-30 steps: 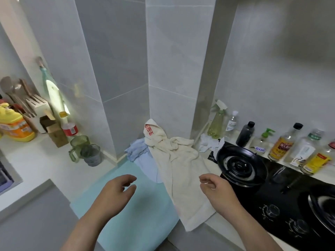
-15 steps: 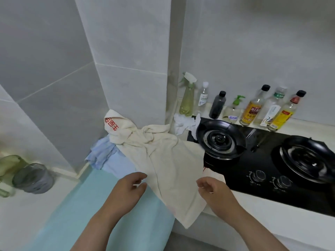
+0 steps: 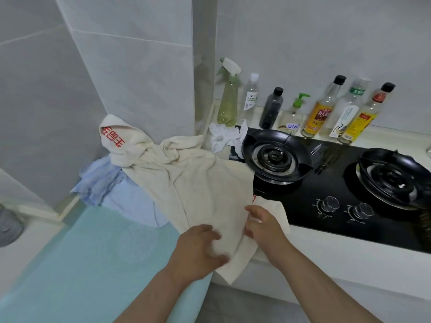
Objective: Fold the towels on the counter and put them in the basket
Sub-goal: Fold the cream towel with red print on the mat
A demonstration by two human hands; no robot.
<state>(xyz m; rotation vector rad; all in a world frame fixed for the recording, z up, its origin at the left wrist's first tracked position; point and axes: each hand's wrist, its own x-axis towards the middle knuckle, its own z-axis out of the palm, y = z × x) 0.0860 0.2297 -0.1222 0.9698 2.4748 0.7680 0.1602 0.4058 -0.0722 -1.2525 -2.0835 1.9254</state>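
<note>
A cream towel (image 3: 198,183) with red characters lies crumpled across the counter, its near corner hanging over the edge. My left hand (image 3: 198,248) grips the towel's lower part, thumb and fingers curled on the cloth. My right hand (image 3: 263,224) pinches the towel's right edge beside the stove. Beneath it lie a light blue towel (image 3: 112,190) and a larger teal towel (image 3: 93,257) spread flat. No basket is in view.
A black gas stove (image 3: 338,194) with two burners sits at the right. Several bottles (image 3: 321,110) and a spray bottle (image 3: 228,99) line the back wall. A white crumpled cloth (image 3: 224,136) lies by the left burner. A grey cup (image 3: 9,227) stands at the far left.
The view swung right and closer to the stove. Both hands came down onto the cream towel; the left hand now grips it and the right pinches its edge.
</note>
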